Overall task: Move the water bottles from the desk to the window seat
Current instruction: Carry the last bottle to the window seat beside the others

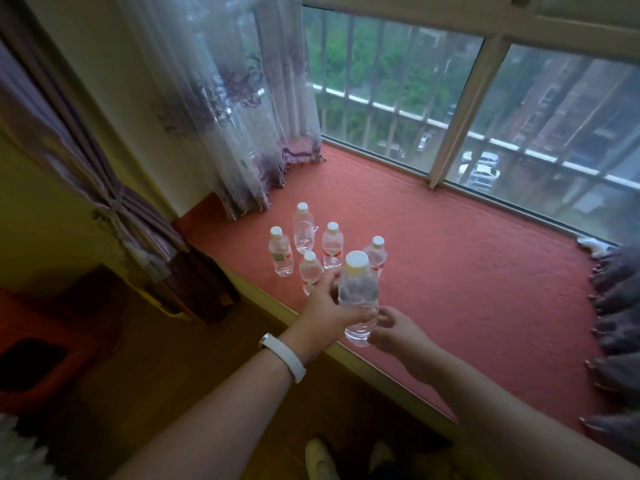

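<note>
The left hand point(325, 306) grips a clear plastic water bottle with a white cap point(358, 292) above the front edge of the red padded window seat point(467, 271). The right hand point(394, 330) pinches its base. Five more capped bottles point(332, 244) stand on that seat, just behind.

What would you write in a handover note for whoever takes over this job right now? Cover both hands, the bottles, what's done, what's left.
Left hand grips the held bottle round its middle; right hand holds it near the base.
Five bottles stand upright on the window seat.
Done: those five placed.
Left: set this one down beside them; the desk is out of view, so check for more.
</note>
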`<state>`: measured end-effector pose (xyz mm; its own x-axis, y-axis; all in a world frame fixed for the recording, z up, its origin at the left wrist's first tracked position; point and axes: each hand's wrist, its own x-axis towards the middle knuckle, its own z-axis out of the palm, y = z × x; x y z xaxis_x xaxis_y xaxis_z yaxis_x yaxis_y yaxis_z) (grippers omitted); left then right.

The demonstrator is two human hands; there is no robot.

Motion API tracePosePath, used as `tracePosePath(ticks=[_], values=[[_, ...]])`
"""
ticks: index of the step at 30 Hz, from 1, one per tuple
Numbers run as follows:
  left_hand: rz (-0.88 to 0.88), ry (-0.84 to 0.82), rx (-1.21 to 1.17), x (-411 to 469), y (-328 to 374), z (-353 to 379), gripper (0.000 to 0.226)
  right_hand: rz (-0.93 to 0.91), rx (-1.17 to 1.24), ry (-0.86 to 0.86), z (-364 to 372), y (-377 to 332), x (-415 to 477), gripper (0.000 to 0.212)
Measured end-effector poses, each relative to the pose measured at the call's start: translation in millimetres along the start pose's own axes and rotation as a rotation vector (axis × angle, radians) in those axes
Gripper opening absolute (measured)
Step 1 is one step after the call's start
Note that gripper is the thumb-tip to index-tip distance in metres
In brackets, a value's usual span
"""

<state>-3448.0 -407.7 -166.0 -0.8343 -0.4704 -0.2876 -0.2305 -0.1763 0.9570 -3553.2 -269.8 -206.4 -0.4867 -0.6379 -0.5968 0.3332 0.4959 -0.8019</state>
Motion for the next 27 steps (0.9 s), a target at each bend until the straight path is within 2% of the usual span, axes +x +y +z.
tracePosePath(ticks=[13,18,27], values=[[-0.095,0.107,0.112,106,-62,13,0.070,0.085,0.008,0.085,-29,36,125,0.057],[-0.124,0.139,0.168,142,-94,18,0.071,0.113,-0.028,0.075,-39,57,173,0.051],[-0.130,0.223,0.266,186,-147,21,0.067,0.111,-0.012,0.086,-46,89,234,0.054]])
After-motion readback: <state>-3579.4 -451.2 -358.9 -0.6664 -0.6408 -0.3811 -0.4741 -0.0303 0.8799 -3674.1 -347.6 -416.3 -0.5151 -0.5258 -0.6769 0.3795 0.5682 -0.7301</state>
